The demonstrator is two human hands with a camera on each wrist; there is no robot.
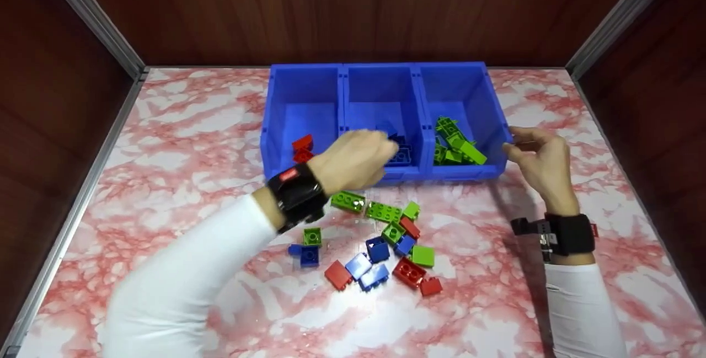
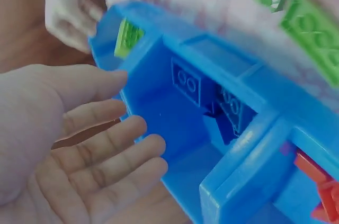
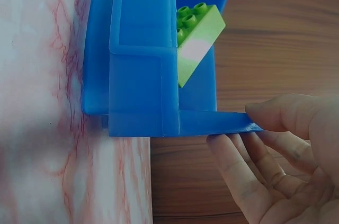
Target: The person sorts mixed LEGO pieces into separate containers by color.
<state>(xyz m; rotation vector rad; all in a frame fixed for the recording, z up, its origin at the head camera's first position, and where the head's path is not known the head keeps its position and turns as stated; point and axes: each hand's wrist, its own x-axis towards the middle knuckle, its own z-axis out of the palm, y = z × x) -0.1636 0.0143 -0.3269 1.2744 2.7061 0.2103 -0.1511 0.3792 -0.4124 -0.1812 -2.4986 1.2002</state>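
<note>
A blue storage bin [image 1: 463, 172] with three compartments stands at the back of the table. My left hand [image 1: 356, 159] is over the front of its middle compartment. In the left wrist view that hand's fingers are extended and hold nothing, with dark blue toy bricks [image 2: 186, 81] lying inside the compartment. My right hand [image 1: 543, 162] pinches the bin's right side wall [image 3: 212, 122] between thumb and fingers. Green bricks [image 1: 455, 140] are piled in the right compartment, and red bricks [image 1: 302, 148] lie in the left one.
Loose red, blue and green bricks are scattered on the marbled table in front of the bin, among them a green brick [image 1: 384, 212], a blue brick [image 1: 378, 249] and a red brick [image 1: 409, 272]. Brown wooden panels [image 1: 380, 10] enclose the back and sides.
</note>
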